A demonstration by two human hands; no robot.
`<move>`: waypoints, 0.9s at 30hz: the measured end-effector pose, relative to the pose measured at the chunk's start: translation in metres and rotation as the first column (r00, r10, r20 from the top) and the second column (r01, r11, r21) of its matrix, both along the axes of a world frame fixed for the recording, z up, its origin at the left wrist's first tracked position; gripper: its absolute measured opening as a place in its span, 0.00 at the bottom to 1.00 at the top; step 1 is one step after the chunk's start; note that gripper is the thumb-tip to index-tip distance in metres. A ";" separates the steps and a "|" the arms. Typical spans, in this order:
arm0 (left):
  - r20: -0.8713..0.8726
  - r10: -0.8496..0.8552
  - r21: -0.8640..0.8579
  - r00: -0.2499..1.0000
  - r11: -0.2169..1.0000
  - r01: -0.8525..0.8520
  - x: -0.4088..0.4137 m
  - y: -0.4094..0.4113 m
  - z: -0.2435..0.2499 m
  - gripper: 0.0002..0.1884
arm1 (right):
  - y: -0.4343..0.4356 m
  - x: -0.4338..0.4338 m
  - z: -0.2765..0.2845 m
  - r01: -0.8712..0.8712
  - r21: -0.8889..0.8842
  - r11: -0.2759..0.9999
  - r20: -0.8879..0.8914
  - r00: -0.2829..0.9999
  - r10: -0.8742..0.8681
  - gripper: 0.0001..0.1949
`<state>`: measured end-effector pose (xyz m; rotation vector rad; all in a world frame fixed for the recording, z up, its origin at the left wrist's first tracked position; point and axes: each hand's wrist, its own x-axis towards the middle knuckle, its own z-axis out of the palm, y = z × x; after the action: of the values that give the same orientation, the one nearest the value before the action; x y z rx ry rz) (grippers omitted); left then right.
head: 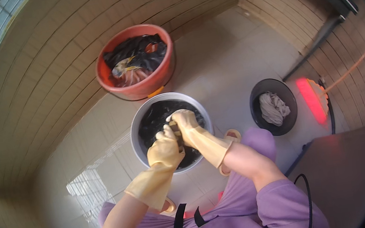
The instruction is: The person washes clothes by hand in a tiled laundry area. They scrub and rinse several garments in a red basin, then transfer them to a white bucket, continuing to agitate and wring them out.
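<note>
Both my hands wear pale yellow rubber gloves and reach into a round light-grey tub (134,130) on the floor before me. Dark cloth in dark water (150,120) fills the tub. My left hand (164,152) has its fingers curled around a brownish, patterned bundle, probably wet cloth (175,129). Across from it, my right hand (187,124) grips the same bundle from the other side, close to my left fingers. The glove fingers hide much of the bundle, and its lower end merges with the dark contents.
Just beyond the tub, a red bucket (162,78) holds dark clothing (137,50). On the right stand a black bucket (258,122) with a pale cloth (272,109) and a pink-and-orange broom (313,99). A tiled wall (71,59) runs along the left and back.
</note>
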<state>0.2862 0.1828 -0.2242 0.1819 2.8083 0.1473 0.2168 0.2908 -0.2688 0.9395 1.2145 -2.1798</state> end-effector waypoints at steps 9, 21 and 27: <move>0.548 0.304 0.831 0.779 -0.089 -0.550 0.002 -0.048 -0.021 0.40 | 0.140 0.044 0.162 0.348 0.209 0.914 -0.541 0.820 -0.189 0.15; 0.014 0.333 0.709 0.943 0.662 -0.244 0.025 -0.092 -0.057 0.29 | 0.341 0.073 0.001 -0.161 0.983 -0.094 0.184 0.908 0.376 0.27; 0.469 -0.005 -0.003 0.883 1.000 0.008 0.004 -0.027 -0.054 0.27 | 0.151 0.029 0.103 -0.087 0.990 0.109 -0.034 0.610 0.792 0.19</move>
<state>0.2906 0.1554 -0.2784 0.1327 2.3222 0.1585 0.2455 0.4421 -0.1653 -0.0354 2.8276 -0.9245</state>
